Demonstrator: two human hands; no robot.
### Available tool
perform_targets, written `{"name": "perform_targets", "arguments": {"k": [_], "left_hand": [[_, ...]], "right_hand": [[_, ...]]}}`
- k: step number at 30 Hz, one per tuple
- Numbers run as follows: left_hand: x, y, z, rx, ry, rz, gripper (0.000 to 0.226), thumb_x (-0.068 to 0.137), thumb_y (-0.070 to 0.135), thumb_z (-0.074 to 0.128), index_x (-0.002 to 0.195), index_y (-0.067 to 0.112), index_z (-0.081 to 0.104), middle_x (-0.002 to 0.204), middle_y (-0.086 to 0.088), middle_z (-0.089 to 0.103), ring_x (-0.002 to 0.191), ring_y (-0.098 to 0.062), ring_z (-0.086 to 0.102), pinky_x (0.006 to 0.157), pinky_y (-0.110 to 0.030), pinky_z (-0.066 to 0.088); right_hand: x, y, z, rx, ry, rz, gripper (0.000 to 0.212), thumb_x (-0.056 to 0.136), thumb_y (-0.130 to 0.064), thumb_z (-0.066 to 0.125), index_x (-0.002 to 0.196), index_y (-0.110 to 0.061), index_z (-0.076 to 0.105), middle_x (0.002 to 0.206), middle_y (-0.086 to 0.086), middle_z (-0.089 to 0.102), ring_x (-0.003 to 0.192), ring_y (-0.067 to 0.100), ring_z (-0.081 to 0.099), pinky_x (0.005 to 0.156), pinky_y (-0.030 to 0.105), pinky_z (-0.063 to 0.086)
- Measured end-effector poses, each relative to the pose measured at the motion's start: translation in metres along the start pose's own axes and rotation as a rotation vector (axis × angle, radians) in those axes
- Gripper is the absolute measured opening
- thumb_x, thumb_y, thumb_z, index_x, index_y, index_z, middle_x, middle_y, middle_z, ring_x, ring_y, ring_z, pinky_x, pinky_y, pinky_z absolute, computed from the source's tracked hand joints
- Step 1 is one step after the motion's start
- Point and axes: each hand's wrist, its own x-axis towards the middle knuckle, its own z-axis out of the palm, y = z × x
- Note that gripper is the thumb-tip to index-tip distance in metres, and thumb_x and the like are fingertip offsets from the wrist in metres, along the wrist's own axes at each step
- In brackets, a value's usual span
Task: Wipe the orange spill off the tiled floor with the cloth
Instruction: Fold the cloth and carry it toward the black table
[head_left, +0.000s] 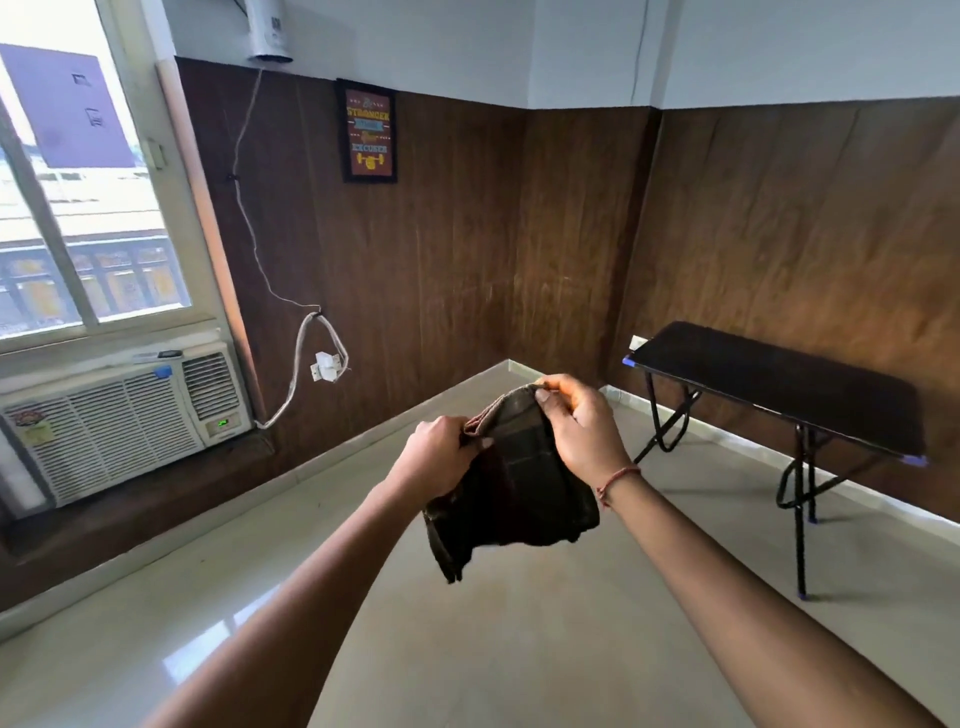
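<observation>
A dark brown cloth (519, 488) hangs in the air in front of me, folded and drooping at its lower end. My left hand (441, 457) pinches its upper left edge. My right hand (582, 426) grips its top right corner; a thin red thread circles that wrist. Both arms reach out over the pale tiled floor (545, 623). No orange spill shows on the floor in this view.
A black folding table (779, 384) with blue corner caps stands against the right wall. A window air conditioner (124, 421) sits low on the left wall, with a cable and plug (324, 364) hanging beside it. Brown panelled walls meet in the far corner.
</observation>
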Motion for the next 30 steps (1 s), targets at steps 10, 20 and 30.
{"name": "perform_targets", "arguments": {"k": [10,20,30], "left_hand": [[0.097,0.044,0.055,-0.264,-0.395,-0.215,0.027,0.095,0.013,0.042,0.098,0.003,0.067,0.090,-0.013,0.071,0.073,-0.026,0.070,0.065,-0.031,0.057],[0.197,0.112,0.149,-1.254,-0.531,-0.620,0.037,0.103,0.012,0.029,0.093,-0.001,0.062,0.071,-0.015,0.072,0.065,-0.024,0.072,0.063,-0.028,0.059],[0.314,0.202,0.206,-1.039,-0.691,-0.259,0.025,0.094,0.024,0.054,0.117,0.016,0.061,0.111,-0.011,0.070,0.104,-0.026,0.066,0.093,-0.040,0.051]], "right_hand": [[0.007,0.066,-0.041,-0.137,0.207,0.013,0.016,0.096,-0.019,0.056,0.104,-0.011,0.067,0.093,-0.011,0.064,0.088,0.000,0.057,0.081,0.013,0.044],[0.050,0.166,-0.112,0.083,0.051,0.133,0.017,0.092,-0.012,0.057,0.107,-0.018,0.063,0.098,-0.009,0.069,0.092,-0.003,0.062,0.080,0.015,0.050],[0.157,0.265,-0.228,0.267,0.005,0.390,0.021,0.089,-0.010,0.060,0.106,-0.022,0.064,0.099,-0.005,0.071,0.096,0.010,0.066,0.085,0.029,0.055]]}}
